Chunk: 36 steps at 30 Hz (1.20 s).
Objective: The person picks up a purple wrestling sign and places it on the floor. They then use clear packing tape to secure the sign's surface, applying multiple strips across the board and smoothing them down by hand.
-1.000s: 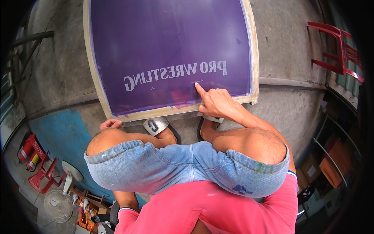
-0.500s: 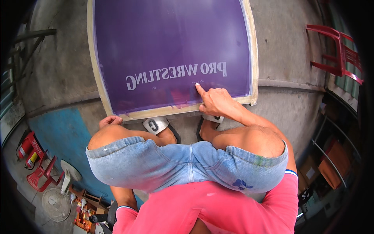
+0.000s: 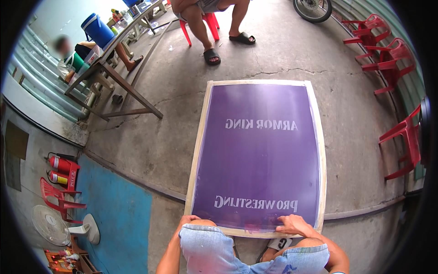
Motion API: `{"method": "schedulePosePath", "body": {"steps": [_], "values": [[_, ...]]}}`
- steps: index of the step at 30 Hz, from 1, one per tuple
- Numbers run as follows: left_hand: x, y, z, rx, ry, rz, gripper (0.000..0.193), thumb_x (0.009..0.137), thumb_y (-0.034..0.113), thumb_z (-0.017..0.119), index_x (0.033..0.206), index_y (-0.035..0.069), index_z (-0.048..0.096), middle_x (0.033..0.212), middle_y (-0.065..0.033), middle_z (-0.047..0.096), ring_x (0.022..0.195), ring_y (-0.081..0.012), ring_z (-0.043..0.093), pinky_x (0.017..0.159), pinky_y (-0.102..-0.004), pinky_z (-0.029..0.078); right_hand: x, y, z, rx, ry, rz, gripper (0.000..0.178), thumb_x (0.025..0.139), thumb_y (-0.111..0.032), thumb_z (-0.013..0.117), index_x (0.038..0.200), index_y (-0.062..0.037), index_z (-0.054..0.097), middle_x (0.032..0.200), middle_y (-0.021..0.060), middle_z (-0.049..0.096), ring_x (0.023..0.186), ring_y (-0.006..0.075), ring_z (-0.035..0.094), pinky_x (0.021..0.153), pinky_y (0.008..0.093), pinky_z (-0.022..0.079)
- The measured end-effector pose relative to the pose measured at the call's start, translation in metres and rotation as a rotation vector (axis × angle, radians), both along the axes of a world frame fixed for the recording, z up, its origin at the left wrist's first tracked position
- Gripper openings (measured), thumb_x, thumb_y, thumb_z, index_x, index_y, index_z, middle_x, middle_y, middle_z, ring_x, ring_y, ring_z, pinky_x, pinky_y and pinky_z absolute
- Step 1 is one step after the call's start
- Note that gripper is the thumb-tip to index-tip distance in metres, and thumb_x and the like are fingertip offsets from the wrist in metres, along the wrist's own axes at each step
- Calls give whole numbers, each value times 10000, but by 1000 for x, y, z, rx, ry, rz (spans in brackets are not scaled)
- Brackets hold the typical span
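Observation:
A large screen-printing frame [image 3: 197, 150], pale wood around purple mesh [image 3: 260, 160] with mirrored white lettering, lies flat on the concrete floor in front of me. I am crouched at its near edge, my knees in denim shorts [image 3: 205, 246] just below it. My left hand [image 3: 188, 221] sits at the near left corner, fingers curled over the wooden edge. My right hand [image 3: 294, 224] rests on the mesh close to the near edge, under the lettering, fingertips pressing on a smudged patch. It holds nothing.
Red plastic chairs [image 3: 401, 141] line the right side. A metal-legged table [image 3: 114, 68] stands at the upper left, with a blue barrel [image 3: 98, 29] and a seated person [image 3: 68, 55] behind it. Another person's legs [image 3: 210, 27] are beyond the frame. Fire extinguishers [image 3: 61, 166] and a fan [image 3: 54, 226] are left.
The view has tilted up and now takes in the whole frame and the yard beyond. My right hand stays on the mesh near the lower edge; my left hand stays at the near left corner.

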<state>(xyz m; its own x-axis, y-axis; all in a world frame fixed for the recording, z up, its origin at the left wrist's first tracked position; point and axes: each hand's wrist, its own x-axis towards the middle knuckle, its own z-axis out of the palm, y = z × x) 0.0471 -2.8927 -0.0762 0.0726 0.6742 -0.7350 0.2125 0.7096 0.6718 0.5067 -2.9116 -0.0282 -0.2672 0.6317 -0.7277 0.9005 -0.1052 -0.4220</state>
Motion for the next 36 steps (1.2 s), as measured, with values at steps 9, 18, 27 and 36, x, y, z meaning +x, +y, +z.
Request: {"method": "schedulePosePath", "body": {"steps": [9,18,27,36], "values": [[43,-4,-28,23,60,-116,115,822,90,780,868,-5,734,823,-67,729,763,-121,665,693,-298,552,51,-19,-4,141,54,-61,300,778,-329,624,832,-47,712,757,219,658,741,415,657,669,487,525],[73,18,-18,30,120,-42,123,788,117,792,814,10,737,701,-23,665,617,-69,522,559,-244,391,36,-17,15,307,-111,-286,330,844,-314,643,877,4,728,643,230,609,599,348,639,609,423,501],[69,29,-39,105,148,-53,181,776,154,797,798,-18,745,703,-37,675,655,-85,577,605,-239,431,23,-2,-10,403,-306,-130,317,832,-294,632,685,-23,706,640,209,647,627,379,673,637,465,550],[75,33,-24,13,98,-11,128,799,103,784,798,-5,716,684,15,626,575,-26,438,514,-208,298,20,17,4,286,-295,-210,283,810,-254,633,707,-3,710,620,217,638,625,367,670,661,440,552]]}}
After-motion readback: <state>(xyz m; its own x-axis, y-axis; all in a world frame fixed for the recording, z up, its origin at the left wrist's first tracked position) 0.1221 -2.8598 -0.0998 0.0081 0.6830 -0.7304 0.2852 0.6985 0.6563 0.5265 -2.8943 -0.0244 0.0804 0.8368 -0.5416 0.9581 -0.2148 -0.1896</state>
